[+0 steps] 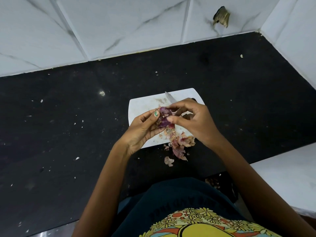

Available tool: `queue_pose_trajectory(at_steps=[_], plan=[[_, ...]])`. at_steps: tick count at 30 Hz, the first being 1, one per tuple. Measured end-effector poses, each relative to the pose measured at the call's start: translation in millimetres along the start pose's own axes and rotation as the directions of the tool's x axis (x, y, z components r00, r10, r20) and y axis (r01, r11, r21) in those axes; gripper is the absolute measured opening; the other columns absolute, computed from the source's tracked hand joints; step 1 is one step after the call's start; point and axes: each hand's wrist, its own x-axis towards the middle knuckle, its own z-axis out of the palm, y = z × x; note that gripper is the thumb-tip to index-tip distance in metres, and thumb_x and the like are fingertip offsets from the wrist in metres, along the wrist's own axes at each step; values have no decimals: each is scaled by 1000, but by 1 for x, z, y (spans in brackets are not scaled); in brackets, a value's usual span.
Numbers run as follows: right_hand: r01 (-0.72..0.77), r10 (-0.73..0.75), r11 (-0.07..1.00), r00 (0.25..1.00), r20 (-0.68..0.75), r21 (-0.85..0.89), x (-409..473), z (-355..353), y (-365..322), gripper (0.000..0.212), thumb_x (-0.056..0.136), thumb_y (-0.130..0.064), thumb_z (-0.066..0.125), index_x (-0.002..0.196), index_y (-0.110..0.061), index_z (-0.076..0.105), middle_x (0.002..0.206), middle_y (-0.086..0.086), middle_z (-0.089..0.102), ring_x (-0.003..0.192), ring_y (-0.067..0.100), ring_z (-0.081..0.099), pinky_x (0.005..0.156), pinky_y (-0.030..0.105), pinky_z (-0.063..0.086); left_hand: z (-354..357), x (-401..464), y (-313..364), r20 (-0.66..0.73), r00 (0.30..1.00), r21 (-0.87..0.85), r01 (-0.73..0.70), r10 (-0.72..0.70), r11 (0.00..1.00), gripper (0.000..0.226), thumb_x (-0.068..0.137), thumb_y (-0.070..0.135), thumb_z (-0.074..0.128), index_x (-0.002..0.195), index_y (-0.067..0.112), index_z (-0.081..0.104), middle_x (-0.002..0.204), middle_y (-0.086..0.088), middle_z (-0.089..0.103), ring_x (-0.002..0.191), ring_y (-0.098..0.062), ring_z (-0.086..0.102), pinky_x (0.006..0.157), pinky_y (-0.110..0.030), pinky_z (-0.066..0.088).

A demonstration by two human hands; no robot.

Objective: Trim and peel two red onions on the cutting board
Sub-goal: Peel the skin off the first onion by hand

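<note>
Currently, your left hand (142,130) cups a partly peeled purple-red onion (164,119) above the white rounded plastic cutting board (145,106), its grip curled round the bulb with the thumb pressed on top. Your right hand (193,121) pinches the onion's loose skin between thumb and forefinger, and a steel knife blade (170,98) projects from behind that hand over the board. A pile of pink, papery onion peels (179,142) lies across the board's near edge and spills onto the black speckled desk (68,134).
</note>
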Motion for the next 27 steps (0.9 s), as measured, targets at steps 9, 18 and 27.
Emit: queue_pose_trajectory(at_steps=[9, 18, 27], plan=[[195, -227, 967, 952, -204, -167, 3, 18, 3, 10, 78, -8, 74, 88, -6, 73, 84, -4, 60, 85, -5, 55, 77, 8, 43, 5, 2, 2, -28, 999, -14, -23, 23, 1000, 41, 72, 31, 63, 108, 10, 65, 89, -1, 74, 86, -15, 71, 76, -25, 59], [-35, -24, 969, 973, -229, -247, 4, 9, 24, 10, 90, -16, 62, 92, -7, 65, 79, -8, 62, 73, -1, 58, 65, 7, 41, 5, -1, 1, -6, 1000, -108, 13, -13, 994, 41, 74, 31, 60, 108, 9, 62, 96, -6, 74, 86, -15, 72, 77, -26, 59], [-186, 166, 834, 982, -84, -519, -6, 1, 41, 30, 93, -35, 57, 80, -9, 62, 63, 4, 64, 58, 17, 62, 61, 36, 51, 4, -3, 3, 101, 994, -363, 66, -31, 930, 45, 84, 31, 55, 122, 7, 57, 128, -19, 60, 102, -26, 67, 71, -24, 57]])
